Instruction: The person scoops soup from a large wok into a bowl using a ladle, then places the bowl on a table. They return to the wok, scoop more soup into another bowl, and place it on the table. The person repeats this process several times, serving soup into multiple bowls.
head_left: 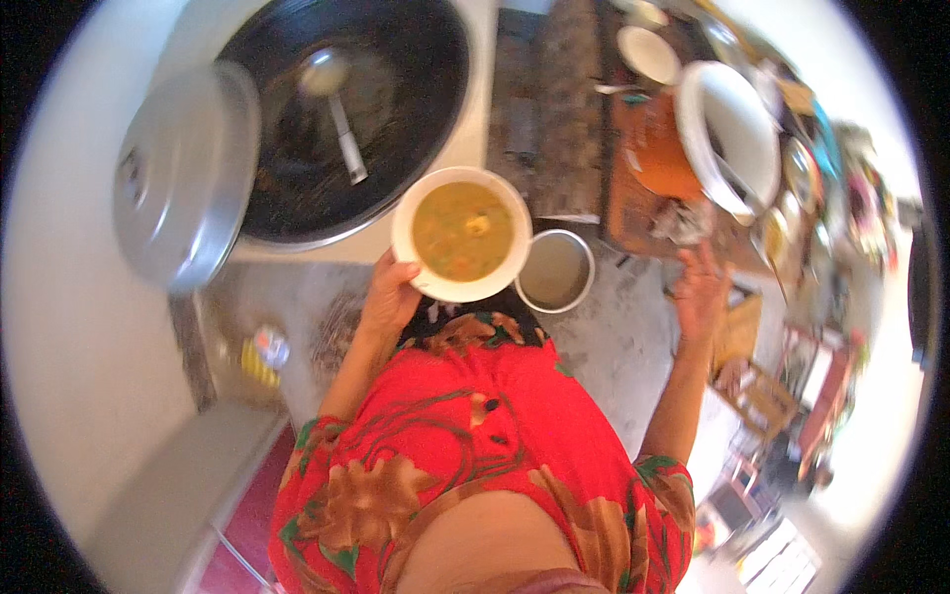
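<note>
My left hand (pixel 390 295) grips the rim of a white bowl (pixel 404 230), thumb on the edge. Yellowish-brown soup (pixel 460 233) with lumps in it fills much of the bowl, which I hold in front of my body. Off to the right, my right hand (pixel 701 292) is empty with its fingers apart, near a crumpled greyish cloth or paper (pixel 681 220) at the table's edge. Beyond the bowl, a ladle (pixel 341 129) lies in a big dark wok (pixel 416 79).
A large metal lid (pixel 188 178) leans at the wok's left side. Below the bowl to the right stands a round pail (pixel 554 272) with greyish contents. A large white basin (pixel 727 139) and a small white bowl (pixel 648 54) are on the reddish-brown table (pixel 643 148).
</note>
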`<move>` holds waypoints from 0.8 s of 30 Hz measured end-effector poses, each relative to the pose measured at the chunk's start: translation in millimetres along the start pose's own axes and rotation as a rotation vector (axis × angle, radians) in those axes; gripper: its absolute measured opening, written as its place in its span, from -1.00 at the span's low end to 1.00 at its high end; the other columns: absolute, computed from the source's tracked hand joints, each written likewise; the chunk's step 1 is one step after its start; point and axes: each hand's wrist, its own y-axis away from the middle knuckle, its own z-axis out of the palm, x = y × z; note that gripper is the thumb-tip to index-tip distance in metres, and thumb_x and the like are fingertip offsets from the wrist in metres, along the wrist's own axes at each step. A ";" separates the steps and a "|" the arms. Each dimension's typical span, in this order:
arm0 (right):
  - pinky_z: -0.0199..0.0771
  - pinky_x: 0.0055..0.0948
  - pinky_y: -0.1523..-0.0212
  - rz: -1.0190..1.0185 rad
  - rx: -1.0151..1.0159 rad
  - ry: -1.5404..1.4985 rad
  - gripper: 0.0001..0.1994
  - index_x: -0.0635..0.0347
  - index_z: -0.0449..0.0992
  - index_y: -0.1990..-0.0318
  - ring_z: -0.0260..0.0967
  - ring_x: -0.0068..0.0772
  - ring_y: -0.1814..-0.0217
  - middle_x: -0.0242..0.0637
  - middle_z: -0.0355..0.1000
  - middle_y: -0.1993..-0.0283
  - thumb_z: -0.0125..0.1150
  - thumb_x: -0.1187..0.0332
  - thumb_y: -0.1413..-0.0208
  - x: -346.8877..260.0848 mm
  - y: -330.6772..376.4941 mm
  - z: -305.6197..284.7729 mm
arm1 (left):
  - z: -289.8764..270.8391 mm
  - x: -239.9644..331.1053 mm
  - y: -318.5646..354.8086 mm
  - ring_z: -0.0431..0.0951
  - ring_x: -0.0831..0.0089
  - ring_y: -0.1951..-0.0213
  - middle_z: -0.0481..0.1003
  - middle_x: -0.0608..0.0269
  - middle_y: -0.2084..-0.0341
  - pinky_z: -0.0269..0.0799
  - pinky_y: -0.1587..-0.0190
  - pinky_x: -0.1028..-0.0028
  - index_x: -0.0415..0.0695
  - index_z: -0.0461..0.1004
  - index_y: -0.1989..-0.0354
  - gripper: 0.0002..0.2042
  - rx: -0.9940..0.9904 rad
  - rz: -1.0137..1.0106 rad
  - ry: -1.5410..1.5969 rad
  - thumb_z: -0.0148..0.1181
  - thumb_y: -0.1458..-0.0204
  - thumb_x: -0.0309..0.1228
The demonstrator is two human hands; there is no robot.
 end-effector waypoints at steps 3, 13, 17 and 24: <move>0.35 -0.58 0.50 0.156 0.111 0.037 -0.47 0.13 0.33 -0.08 0.37 -0.54 0.49 -0.09 0.48 0.20 -0.19 -0.10 -0.19 20.9 38.4 -9.4 | -11.6 -5.7 -22.0 0.39 0.24 -0.04 0.37 0.01 0.01 0.25 -0.15 0.30 -0.38 0.20 -0.09 -0.39 -0.048 -0.061 -0.037 0.18 0.23 -0.46; 0.32 -0.50 0.54 0.339 0.324 -0.112 -0.44 0.16 0.28 -0.10 0.37 -0.46 0.50 -0.06 0.47 0.24 -0.26 -0.12 -0.21 112.3 130.1 -32.2 | -25.9 -15.9 -35.6 0.43 0.21 -0.01 0.38 0.01 0.03 0.33 -0.11 0.27 -0.36 0.21 -0.09 -0.38 -0.124 -0.200 -0.211 0.17 0.26 -0.47; 0.29 -0.49 0.56 0.433 0.257 -0.148 -0.44 0.17 0.26 -0.12 0.36 -0.45 0.51 -0.08 0.46 0.27 -0.26 -0.11 -0.22 117.1 139.2 -67.8 | 2.5 -47.5 -26.7 0.42 0.24 -0.02 0.40 0.05 0.04 0.32 -0.12 0.28 -0.35 0.22 -0.08 -0.38 -0.112 -0.216 -0.216 0.18 0.27 -0.49; 0.28 -0.46 0.56 0.481 0.355 -0.167 -0.45 0.17 0.24 -0.15 0.35 -0.45 0.49 -0.12 0.46 0.30 -0.23 -0.09 -0.22 89.2 145.8 -174.2 | 50.0 -132.0 -17.7 0.43 0.25 -0.01 0.41 0.08 0.04 0.31 -0.12 0.28 -0.33 0.26 -0.06 -0.42 -0.106 -0.264 -0.171 0.17 0.26 -0.49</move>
